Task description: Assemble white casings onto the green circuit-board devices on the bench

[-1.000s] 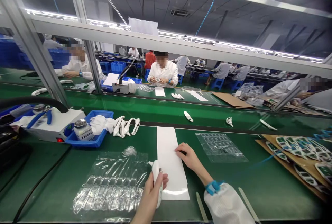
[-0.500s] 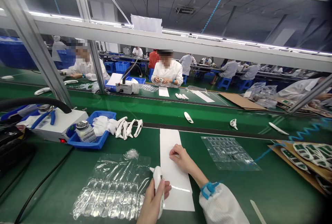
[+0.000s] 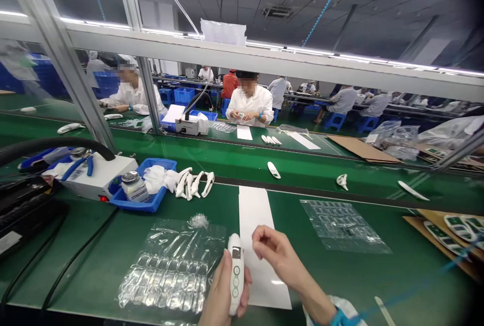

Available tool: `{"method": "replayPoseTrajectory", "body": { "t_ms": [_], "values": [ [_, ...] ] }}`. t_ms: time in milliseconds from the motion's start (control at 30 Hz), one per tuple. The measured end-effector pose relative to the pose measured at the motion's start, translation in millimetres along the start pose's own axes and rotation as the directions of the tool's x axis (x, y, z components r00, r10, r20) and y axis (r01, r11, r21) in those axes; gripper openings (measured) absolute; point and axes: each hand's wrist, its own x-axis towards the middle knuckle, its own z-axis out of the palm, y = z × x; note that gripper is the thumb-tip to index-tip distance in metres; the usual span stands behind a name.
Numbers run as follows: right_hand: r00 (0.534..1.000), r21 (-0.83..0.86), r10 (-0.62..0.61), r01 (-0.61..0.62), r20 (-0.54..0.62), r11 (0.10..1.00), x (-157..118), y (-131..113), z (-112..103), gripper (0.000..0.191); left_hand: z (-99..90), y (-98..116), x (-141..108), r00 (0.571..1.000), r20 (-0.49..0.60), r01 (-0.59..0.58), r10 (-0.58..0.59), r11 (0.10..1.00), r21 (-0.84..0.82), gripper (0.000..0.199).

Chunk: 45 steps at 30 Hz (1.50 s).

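Note:
My left hand (image 3: 227, 290) is wrapped round a white ear thermometer (image 3: 236, 273), held upright with its small dark screen and round buttons turned toward me. To its right, my right hand (image 3: 278, 255) hovers over a long white paper strip (image 3: 255, 210). Its thumb and fingertips are pinched together; whatever may be between them is too small to make out. Left of the thermometer lies a clear plastic sheet with rows of moulded transparent pieces (image 3: 162, 285). A crumpled bit of clear film (image 3: 199, 220) sits at that sheet's far edge.
At left, a blue tray (image 3: 151, 205) holds a jar (image 3: 134, 187) and white cloths, beside several white housings (image 3: 194, 183). Another clear sheet (image 3: 344, 222) lies right; circuit boards (image 3: 442, 235) rest on cardboard. Parts lie on the green belt (image 3: 302, 167). A person (image 3: 249, 102) works opposite.
The thermometer has been turned so its screen and buttons face me. My right hand has drawn back toward me, nearer the thermometer. The view has shifted slightly left.

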Motion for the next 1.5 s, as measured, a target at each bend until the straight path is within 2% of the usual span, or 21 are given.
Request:
{"method": "replayPoseTrajectory", "body": {
  "t_ms": [100, 200, 367, 533, 833, 933, 1000, 1133, 1233, 1333, 1400, 1467, 1500],
  "values": [
    [0.996, 0.064, 0.013, -0.019, 0.090, 0.998, -16.5, -24.2, 24.7, 0.014, 3.0, 7.9, -9.0, 0.999, -0.043, -0.015, 0.013, 0.999, -0.032, 0.069],
    [0.998, -0.066, -0.023, 0.027, 0.062, 0.997, -17.6, -30.1, 35.4, 0.014, 3.8, 10.4, -14.7, 0.995, -0.096, -0.022, 0.017, 0.998, -0.054, 0.065],
    [0.997, -0.113, -0.029, 0.037, 0.073, 0.993, -9.3, -24.6, 39.0, 0.015, -0.6, 10.7, -17.6, 0.992, -0.124, -0.013, 0.007, 0.999, -0.049, 0.067],
    [0.997, -0.111, -0.027, 0.036, 0.077, 0.993, -8.2, -23.6, 41.8, 0.015, -5.0, 8.7, -16.3, 0.995, -0.098, -0.030, 0.028, 0.999, -0.020, 0.066],
    [0.998, -0.088, -0.018, 0.023, 0.059, 0.996, -9.6, -20.3, 42.2, 0.016, -3.6, 7.9, -15.8, 0.993, -0.114, -0.034, 0.037, 0.999, 0.022, 0.065],
    [0.999, -0.140, -0.028, 0.033, 0.039, 0.990, -11.7, -20.7, 44.6, 0.017, -4.4, 7.5, -16.7, 0.990, -0.139, -0.016, 0.027, 0.997, 0.082, 0.068],
    [1.000, -0.140, -0.017, 0.020, 0.022, 0.990, -13.3, -19.1, 47.4, 0.017, -5.6, 6.5, -16.4, 0.987, -0.144, -0.046, 0.071, 0.984, 0.169, 0.065],
    [0.998, 0.045, 0.060, -0.060, 0.015, 0.997, -14.9, -13.6, 51.8, 0.015, -10.4, 3.3, -13.7, 0.979, -0.107, -0.130, 0.176, 0.931, 0.341, 0.054],
    [0.999, 0.050, -0.020, 0.021, -0.027, 0.999, -12.6, -13.2, 49.9, 0.013, -15.7, 2.0, -13.4, 0.987, -0.107, -0.072, 0.123, 0.918, 0.391, 0.056],
    [0.992, -0.040, -0.087, 0.091, 0.089, 0.995, -8.3, -16.8, 46.5, 0.018, -20.8, 3.5, -15.3, 0.988, -0.111, -0.039, 0.104, 0.879, 0.475, 0.062],
    [0.980, -0.057, -0.104, 0.115, 0.169, 0.992, -6.1, -19.1, 46.0, 0.009, -23.8, 5.7, -16.0, 0.977, -0.076, -0.128, 0.198, 0.836, 0.534, 0.064],
    [0.976, -0.023, -0.099, 0.105, 0.192, 0.994, -4.1, -19.5, 46.6, 0.017, -26.7, 8.8, -15.0, 0.965, -0.019, -0.205, 0.262, 0.798, 0.566, 0.062],
    [0.977, 0.009, -0.079, 0.079, 0.199, 0.997, -2.3, -18.5, 46.5, 0.023, -28.3, 10.8, -13.7, 0.968, 0.014, -0.213, 0.251, 0.790, 0.575, 0.062]
  ]
}}
